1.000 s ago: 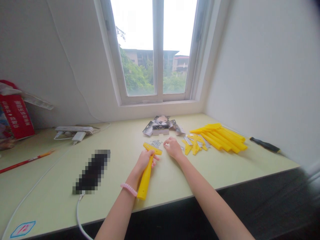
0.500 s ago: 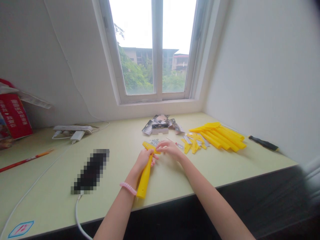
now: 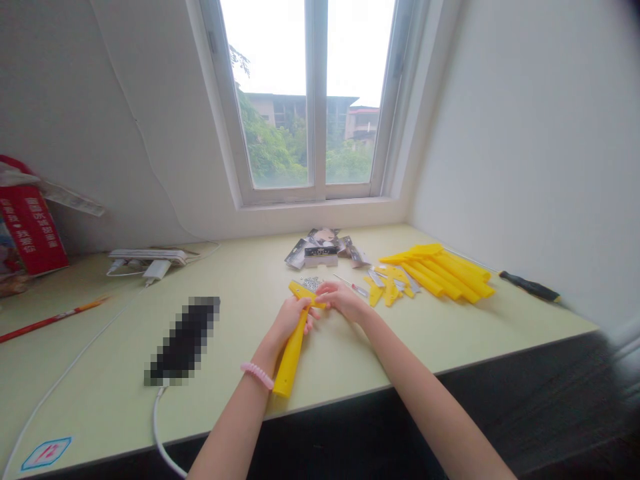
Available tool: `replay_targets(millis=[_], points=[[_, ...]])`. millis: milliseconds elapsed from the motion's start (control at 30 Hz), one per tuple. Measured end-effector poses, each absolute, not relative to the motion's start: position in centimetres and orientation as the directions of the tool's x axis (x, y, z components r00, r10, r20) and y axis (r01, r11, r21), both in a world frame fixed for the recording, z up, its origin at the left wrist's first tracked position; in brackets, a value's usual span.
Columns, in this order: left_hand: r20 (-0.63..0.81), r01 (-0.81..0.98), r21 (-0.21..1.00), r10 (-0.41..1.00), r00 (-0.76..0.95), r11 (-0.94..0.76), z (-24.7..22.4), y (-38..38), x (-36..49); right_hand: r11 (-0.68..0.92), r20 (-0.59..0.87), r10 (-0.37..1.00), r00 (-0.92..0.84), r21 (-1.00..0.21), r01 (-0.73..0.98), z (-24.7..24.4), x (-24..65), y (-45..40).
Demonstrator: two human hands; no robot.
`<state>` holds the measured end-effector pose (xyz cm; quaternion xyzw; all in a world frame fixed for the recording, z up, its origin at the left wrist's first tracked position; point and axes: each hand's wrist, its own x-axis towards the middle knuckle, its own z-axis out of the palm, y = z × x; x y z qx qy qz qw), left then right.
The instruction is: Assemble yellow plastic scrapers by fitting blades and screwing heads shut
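A yellow T-shaped scraper (image 3: 291, 363) lies slanted above the table, its handle pointing back toward me. My left hand (image 3: 290, 319) is wrapped round it just below the crosswise head. At the head's right end, my right hand (image 3: 343, 300) has its fingers drawn together against the yellow plastic; whatever is between the fingertips is hidden. Right behind the head sits a pile of small metal screws (image 3: 311, 283). A small screwdriver (image 3: 358, 289) lies beyond my right hand, beside loose yellow head pieces and blades (image 3: 391, 293).
Several yellow handles (image 3: 450, 277) are stacked at right, near a black-handled screwdriver (image 3: 530, 287) by the wall. Printed packages (image 3: 321, 256) lie below the window. On the left are a pixelated dark object (image 3: 184, 340) with a white cable, a power strip (image 3: 147, 257) and a red pencil (image 3: 50, 321).
The whole view has shifted slightly. Both hands stay at the scraper's head, with only a small move of the fingers; the scraper remains in my left hand.
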<state>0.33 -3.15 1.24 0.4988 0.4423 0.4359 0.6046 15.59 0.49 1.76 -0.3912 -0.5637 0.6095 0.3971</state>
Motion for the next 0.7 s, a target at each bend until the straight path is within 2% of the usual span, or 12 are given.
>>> replay_targets(millis=[300,467,633,700], points=[[-0.102,-0.081,0.989,0.966,0.236,0.124,0.68,-2.87,0.23,-0.035,-0.035,0.904,-0.426,-0.999,0.007,2.17,15.42,0.21],[-0.107,-0.070,0.990,0.974,0.198,0.122,0.72,-2.77,0.16,0.095,0.043,0.929,-0.367,-0.988,0.126,2.34,15.19,-0.27],[-0.113,-0.076,0.989,0.982,0.154,0.125,0.90,-2.83,0.23,0.316,0.234,0.926,-0.297,-0.910,0.270,2.08,15.06,-0.19],[-0.108,-0.074,0.990,0.983,0.147,0.120,0.87,-2.83,0.25,0.353,0.268,0.920,-0.286,-0.884,0.306,1.81,15.00,-0.06]])
